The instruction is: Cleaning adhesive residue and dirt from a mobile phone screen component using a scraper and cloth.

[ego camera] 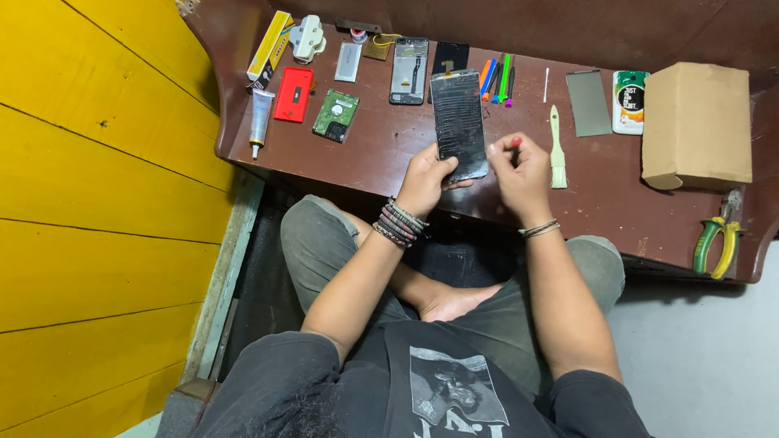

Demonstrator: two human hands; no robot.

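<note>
Seated at a dark brown worktop (617,203) beside a yellow plank wall (97,203), I work over a phone panel. At the far left of the worktop lie a yellow box (269,45), a grey glue tube (260,118), a red phone cover (294,94) and a small green hard drive (336,115), well apart from my hands.

My left hand (423,182) has its grip closed on the lower edge of the black phone screen panel (459,123), thumb across its face, fingers hidden behind; the panel's upper end stands over the worktop's middle. The panel looks thin, light, stiff and scuffed, and I judge it fragile: best held by its edges, not pressed on the glass.

My right hand (521,174) hovers just beside the panel's right edge, fingers pinched together around something small with a red tip (516,142); what it is I cannot tell.

Behind the panel lie an open phone frame (408,70) and a row of coloured pens (497,79). To the right lie a pale brush (557,150), a grey flat sheet (588,103), a cardboard box (698,123) and green-handled pliers (717,243) near the edge.
</note>
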